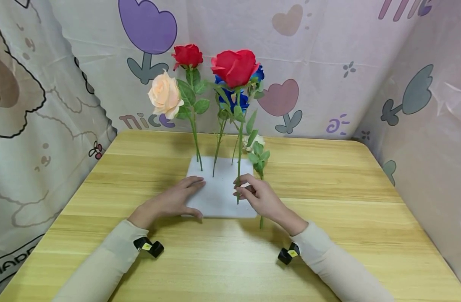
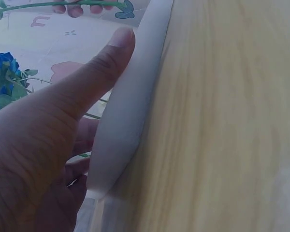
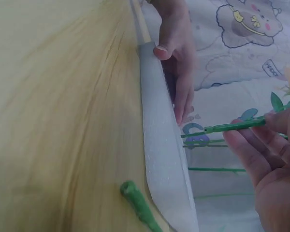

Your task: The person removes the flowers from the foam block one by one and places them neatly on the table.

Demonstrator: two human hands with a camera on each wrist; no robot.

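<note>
My right hand (image 1: 263,199) pinches the lower stem of a red rose (image 1: 236,68) with thumb and fingers, holding it upright. In the right wrist view, the stem's bottom end (image 3: 210,129) points toward the white foam board (image 1: 219,203); I cannot tell whether it touches. My left hand (image 1: 177,198) rests on the board's left side, fingers spread over the top and thumb at the front edge (image 2: 120,130). Standing in the board are another red rose (image 1: 188,55), a peach rose (image 1: 165,95) and blue roses (image 1: 239,100), partly hidden by the held rose.
A white rose (image 1: 256,142) lies on the wooden table (image 1: 328,218) along the board's right side, its green stem (image 3: 140,205) reaching past the front corner. Behind the table hangs a printed cloth (image 1: 223,25). Both sleeves carry small black wrist cameras (image 1: 149,246).
</note>
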